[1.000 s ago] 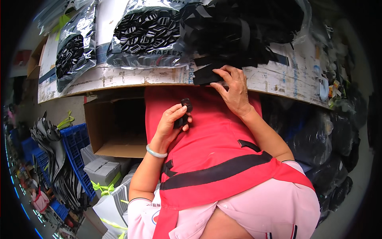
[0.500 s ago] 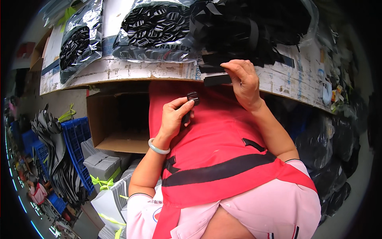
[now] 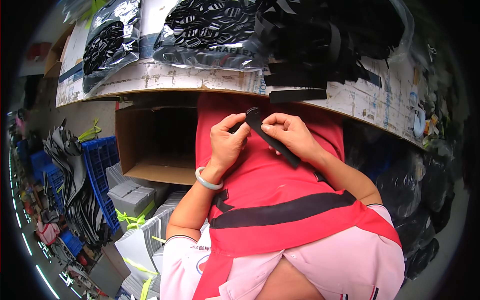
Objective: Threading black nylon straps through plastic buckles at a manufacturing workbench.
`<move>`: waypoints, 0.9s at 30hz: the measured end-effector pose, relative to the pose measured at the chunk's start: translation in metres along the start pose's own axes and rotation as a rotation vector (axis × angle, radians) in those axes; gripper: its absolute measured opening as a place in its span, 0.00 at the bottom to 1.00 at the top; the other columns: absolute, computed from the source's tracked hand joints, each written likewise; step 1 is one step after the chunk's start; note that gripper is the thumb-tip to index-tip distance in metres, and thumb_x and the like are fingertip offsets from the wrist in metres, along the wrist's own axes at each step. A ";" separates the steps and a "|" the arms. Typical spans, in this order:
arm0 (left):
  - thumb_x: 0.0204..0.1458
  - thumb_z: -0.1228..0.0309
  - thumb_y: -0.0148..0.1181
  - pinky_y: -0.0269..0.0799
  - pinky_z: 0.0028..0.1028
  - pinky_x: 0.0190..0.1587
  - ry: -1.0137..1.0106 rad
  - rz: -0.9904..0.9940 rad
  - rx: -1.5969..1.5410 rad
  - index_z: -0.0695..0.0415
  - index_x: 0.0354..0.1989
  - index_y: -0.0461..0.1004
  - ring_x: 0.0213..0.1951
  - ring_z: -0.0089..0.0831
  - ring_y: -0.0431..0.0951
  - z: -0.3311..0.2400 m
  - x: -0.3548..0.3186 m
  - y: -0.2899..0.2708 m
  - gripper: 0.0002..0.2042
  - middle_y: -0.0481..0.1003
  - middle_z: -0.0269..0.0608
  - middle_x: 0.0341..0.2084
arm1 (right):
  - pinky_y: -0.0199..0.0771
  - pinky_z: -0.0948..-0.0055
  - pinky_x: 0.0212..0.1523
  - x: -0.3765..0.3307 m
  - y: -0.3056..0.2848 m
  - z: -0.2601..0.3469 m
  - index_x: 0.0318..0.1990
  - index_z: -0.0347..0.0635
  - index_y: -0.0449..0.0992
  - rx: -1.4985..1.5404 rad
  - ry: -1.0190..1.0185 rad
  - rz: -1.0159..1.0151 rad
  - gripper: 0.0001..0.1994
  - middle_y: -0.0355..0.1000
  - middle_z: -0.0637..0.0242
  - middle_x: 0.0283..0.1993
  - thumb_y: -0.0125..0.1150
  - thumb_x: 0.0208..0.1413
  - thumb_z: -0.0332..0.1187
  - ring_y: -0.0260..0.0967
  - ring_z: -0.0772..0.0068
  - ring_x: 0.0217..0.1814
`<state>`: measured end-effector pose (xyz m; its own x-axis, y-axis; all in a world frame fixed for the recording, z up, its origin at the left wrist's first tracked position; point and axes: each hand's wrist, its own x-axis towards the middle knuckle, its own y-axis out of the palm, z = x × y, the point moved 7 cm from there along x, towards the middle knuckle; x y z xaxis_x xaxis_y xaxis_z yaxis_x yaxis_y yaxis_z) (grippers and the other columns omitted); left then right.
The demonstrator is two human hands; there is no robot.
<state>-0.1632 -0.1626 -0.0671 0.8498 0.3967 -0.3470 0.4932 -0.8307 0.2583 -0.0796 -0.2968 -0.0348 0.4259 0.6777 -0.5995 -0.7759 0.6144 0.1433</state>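
In front of my red apron, my left hand (image 3: 227, 142) pinches a small black plastic buckle (image 3: 253, 110) between thumb and fingers. My right hand (image 3: 294, 138) grips a black strap (image 3: 281, 146), whose upper end lies against the buckle while the rest slants down to the right. Whether that end passes through the buckle's slot I cannot tell. Past my hands, on the table, are a pile of black straps (image 3: 320, 42) and a clear bag of black buckles (image 3: 210, 25). One loose strap (image 3: 298, 95) lies along the table's near edge.
Another clear bag of black pieces (image 3: 103, 47) rests on the worn white tabletop (image 3: 165, 75). Below at left stand an open cardboard box (image 3: 160, 172), a blue crate (image 3: 101, 170) and tied grey stacks (image 3: 130, 200). Dark plastic bags (image 3: 400, 185) are heaped at right.
My right hand has come down from the table edge with a strap and met my left hand at the buckle. The view has shifted slightly.
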 end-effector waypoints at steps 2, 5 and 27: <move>0.55 0.78 0.62 0.59 0.15 0.19 0.141 -0.018 0.076 0.64 0.43 0.78 0.19 0.12 0.67 -0.008 -0.001 0.001 0.08 0.72 0.29 0.22 | 0.67 0.85 0.20 0.006 -0.003 0.001 0.39 0.38 0.75 0.005 -0.001 0.003 0.10 0.73 0.71 0.23 0.57 0.63 0.36 0.68 0.85 0.20; 0.55 0.79 0.62 0.59 0.15 0.21 0.094 -0.024 0.059 0.65 0.42 0.78 0.21 0.12 0.67 -0.009 0.000 0.001 0.08 0.72 0.28 0.23 | 0.68 0.85 0.19 0.009 -0.005 -0.003 0.38 0.37 0.74 0.064 -0.009 0.000 0.10 0.74 0.68 0.24 0.58 0.62 0.37 0.69 0.84 0.18; 0.62 0.64 0.55 0.63 0.17 0.17 -0.188 0.092 -0.332 0.63 0.46 0.76 0.20 0.20 0.73 0.020 -0.003 0.007 0.14 0.76 0.38 0.24 | 0.74 0.80 0.39 0.017 0.002 -0.002 0.47 0.36 0.73 0.150 -0.345 0.014 0.10 0.76 0.66 0.37 0.56 0.64 0.32 0.74 0.79 0.37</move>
<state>-0.1656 -0.1773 -0.0820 0.8599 0.2224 -0.4596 0.4757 -0.6756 0.5632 -0.0750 -0.2846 -0.0461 0.5672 0.7671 -0.2999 -0.7171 0.6390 0.2783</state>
